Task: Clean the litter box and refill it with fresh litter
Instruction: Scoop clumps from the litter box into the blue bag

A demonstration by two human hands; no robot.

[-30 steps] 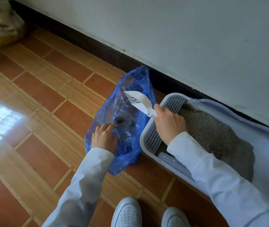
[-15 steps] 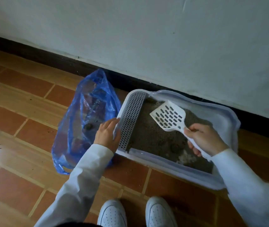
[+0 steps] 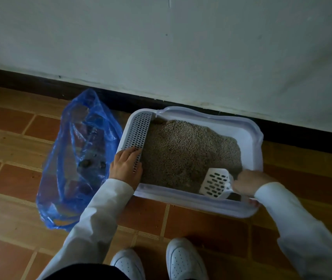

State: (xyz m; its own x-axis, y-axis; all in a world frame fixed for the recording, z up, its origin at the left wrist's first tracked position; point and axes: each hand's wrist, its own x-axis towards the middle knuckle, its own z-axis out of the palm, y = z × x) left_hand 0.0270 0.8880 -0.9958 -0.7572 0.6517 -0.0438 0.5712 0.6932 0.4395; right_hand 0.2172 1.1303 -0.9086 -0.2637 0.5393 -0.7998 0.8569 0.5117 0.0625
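Half a second back my right hand (image 3: 249, 183) held the scoop (image 3: 215, 183) up over the middle of the litter; now it has dropped to the near right corner of the litter box (image 3: 248, 128), blade down and tipped into the grains, slots facing up at me. A second ago that same scoop was over the blue bag (image 3: 76, 158), so I judge this is the return trip for another clump. My right grip is curled round the scoop's handle, though the handle itself is mostly hidden under my fingers. My left hand (image 3: 125, 168) has come off the bag and lies on the perforated step (image 3: 139, 132) at the box's left end, fingers fairly straight and pressing down, holding nothing. I keep it there so the box does not slide along the tiled floor (image 3: 15, 174) when the scoop pushes in.

Litter (image 3: 183, 150) is heaped toward the far left of the tray and thins near the right, where bare plastic shows. I keep the bag just beside the left end, mouth up, dark clumps visible through it, so each load travels a short way. The box sits against the wall's dark skirting (image 3: 29, 81), my shoes (image 3: 183, 259) just in front of it. Sifting looks unfinished, and no fresh litter is in sight.
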